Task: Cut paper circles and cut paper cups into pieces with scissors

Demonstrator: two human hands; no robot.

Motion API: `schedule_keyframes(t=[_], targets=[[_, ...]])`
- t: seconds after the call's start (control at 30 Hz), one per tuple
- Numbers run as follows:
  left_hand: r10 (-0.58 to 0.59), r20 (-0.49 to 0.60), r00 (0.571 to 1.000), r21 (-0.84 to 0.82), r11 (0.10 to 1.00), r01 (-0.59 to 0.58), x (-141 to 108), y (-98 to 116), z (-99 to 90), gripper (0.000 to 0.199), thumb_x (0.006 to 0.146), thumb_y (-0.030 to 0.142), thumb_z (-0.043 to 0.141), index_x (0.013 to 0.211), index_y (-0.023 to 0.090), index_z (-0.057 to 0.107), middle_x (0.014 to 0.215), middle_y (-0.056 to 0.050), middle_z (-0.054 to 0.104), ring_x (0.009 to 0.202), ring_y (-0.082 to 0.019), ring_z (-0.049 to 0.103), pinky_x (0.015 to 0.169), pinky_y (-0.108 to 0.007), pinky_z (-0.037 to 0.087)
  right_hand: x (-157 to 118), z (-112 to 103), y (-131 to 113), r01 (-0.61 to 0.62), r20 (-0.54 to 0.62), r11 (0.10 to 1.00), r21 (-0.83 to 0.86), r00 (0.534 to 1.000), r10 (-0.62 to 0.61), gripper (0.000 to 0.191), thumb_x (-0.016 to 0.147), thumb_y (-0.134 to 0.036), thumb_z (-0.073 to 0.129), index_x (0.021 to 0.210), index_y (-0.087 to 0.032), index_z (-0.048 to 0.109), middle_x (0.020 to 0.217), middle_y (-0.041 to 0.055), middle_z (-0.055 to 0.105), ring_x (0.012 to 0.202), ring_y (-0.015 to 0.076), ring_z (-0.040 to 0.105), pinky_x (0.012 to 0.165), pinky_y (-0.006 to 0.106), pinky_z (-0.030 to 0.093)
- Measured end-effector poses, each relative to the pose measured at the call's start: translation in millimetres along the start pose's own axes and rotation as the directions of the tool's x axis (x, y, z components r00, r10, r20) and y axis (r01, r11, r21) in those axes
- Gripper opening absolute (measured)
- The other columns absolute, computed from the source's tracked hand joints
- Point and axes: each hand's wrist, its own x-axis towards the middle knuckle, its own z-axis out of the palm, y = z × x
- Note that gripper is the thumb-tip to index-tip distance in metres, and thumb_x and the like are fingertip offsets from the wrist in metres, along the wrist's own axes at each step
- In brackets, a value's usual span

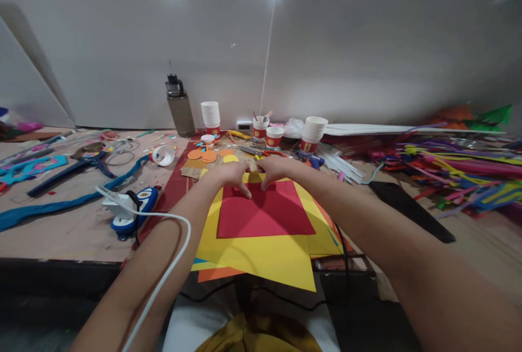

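Left hand (235, 174) and right hand (274, 168) reach the far edge of red paper (265, 213) atop yellow paper (265, 258) — each grip's opening and hold, I can't tell. Seemingly positioning it; next calls for even alignment.

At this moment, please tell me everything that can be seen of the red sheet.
The red sheet is plain, roughly rectangular, and looks like paper or thin card. It lies flat on yellow sheets, which show beyond its edges. The left hand and right hand reach over its far part; whether their fingers touch it is unclear.
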Motion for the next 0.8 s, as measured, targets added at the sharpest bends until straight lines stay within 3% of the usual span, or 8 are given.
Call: schedule_keyframes(t=[0.2, 0.3, 0.43, 0.5, 0.53, 0.6, 0.67, 0.8], targets=[[0.019, -0.006, 1.0, 0.045, 0.999, -0.018, 2, 3, -4.4, 0.068, 0.053, 0.058, 0.075, 0.106, 0.017, 0.064, 0.108, -0.011, 0.068, 0.095, -0.026, 0.063, 0.073, -0.029, 0.047, -3, -6, 3, 0.032, 0.088, 0.997, 0.069, 0.995, -0.038, 0.065, 0.053, -0.058, 0.076, 0.107, -0.021, 0.069, 0.097, 0.0028, 0.071, 0.082, 0.0208, 0.063, 0.06, 0.025, 0.038], [0.007, -0.254, 0.967, -0.049, 0.999, -0.02, -6, -7, -15.3, 0.047, 0.058, 0.048, 0.075, 0.092, 0.018, 0.066, 0.097, -0.007, 0.069, 0.088, -0.022, 0.062, 0.074, -0.028, 0.047, -13, -19, 6, 0.047, 0.049, 0.993, 0.105, 0.997, -0.052, 0.055, 0.06, -0.059, 0.071, 0.099, -0.02, 0.072, 0.089, 0.0026, 0.072, 0.076, 0.019, 0.062, 0.058, 0.025, 0.037], [-0.254, -0.679, 0.689, -0.291, 0.955, 0.065, -26, -33, -31.3, 0.048, 0.068, 0.054, 0.067, 0.096, 0.015, 0.067, 0.104, -0.013, 0.066, 0.101, -0.028, 0.06, 0.09, -0.039, 0.045, -34, -46, 17, -0.039, -0.129, 0.982, 0.185, 0.99, 0.063, 0.045, 0.064, -0.048, 0.071, 0.096, -0.018, 0.072, 0.083, 0.0041, 0.071, 0.072, 0.0186, 0.061, 0.059, 0.025, 0.039], [-0.423, -0.729, 0.537, -0.47, 0.881, 0.056, -35, -44, -33.9, 0.059, 0.068, 0.056, 0.068, 0.107, 0.012, 0.063, 0.109, -0.017, 0.064, 0.106, -0.031, 0.059, 0.093, -0.044, 0.045, -46, -60, 24, -0.091, -0.197, 0.972, 0.215, 0.971, 0.134, 0.041, 0.065, -0.044, 0.07, 0.096, -0.017, 0.072, 0.081, 0.0048, 0.07, 0.071, 0.0184, 0.061, 0.058, 0.026, 0.039], [-0.483, -0.703, 0.522, -0.575, 0.818, -0.018, -39, -47, -33.4, 0.065, 0.068, 0.057, 0.068, 0.115, 0.012, 0.06, 0.111, -0.018, 0.064, 0.105, -0.031, 0.06, 0.091, -0.045, 0.046, -52, -66, 26, -0.105, -0.238, 0.966, 0.235, 0.958, 0.162, 0.041, 0.065, -0.043, 0.07, 0.096, -0.017, 0.072, 0.081, 0.0048, 0.07, 0.07, 0.0183, 0.061, 0.057, 0.026, 0.039], [-0.47, -0.551, 0.69, -0.768, 0.609, -0.198, -43, -49, -29.6, 0.068, 0.069, 0.057, 0.067, 0.12, 0.013, 0.057, 0.109, -0.016, 0.066, 0.099, -0.029, 0.064, 0.085, -0.044, 0.05, -64, -78, 29, -0.124, -0.287, 0.953, 0.277, 0.936, 0.206, 0.039, 0.066, -0.042, 0.069, 0.098, -0.019, 0.072, 0.081, 0.004, 0.07, 0.069, 0.0182, 0.061, 0.056, 0.026, 0.039], [-0.305, -0.406, 0.861, -0.886, 0.362, -0.29, -46, -48, -24.5, 0.065, 0.066, 0.051, 0.073, 0.117, 0.014, 0.061, 0.104, -0.014, 0.07, 0.095, -0.029, 0.067, 0.083, -0.042, 0.053, -75, -86, 29, -0.126, -0.312, 0.949, 0.288, 0.925, 0.218, 0.035, 0.067, -0.04, 0.069, 0.096, -0.02, 0.072, 0.08, 0.0033, 0.07, 0.068, 0.0185, 0.061, 0.055, 0.026, 0.04], [-0.158, -0.337, 0.928, -0.937, 0.153, -0.314, -47, -43, -17.7, 0.061, 0.052, 0.033, 0.085, 0.108, 0.016, 0.067, 0.101, -0.01, 0.072, 0.095, -0.029, 0.068, 0.084, -0.04, 0.055, -86, -95, 24, -0.085, -0.362, 0.967, 0.24, 0.917, 0.17, 0.027, 0.068, -0.035, 0.068, 0.089, -0.019, 0.072, 0.075, 0.0028, 0.068, 0.066, 0.0185, 0.061, 0.055, 0.026, 0.041]])
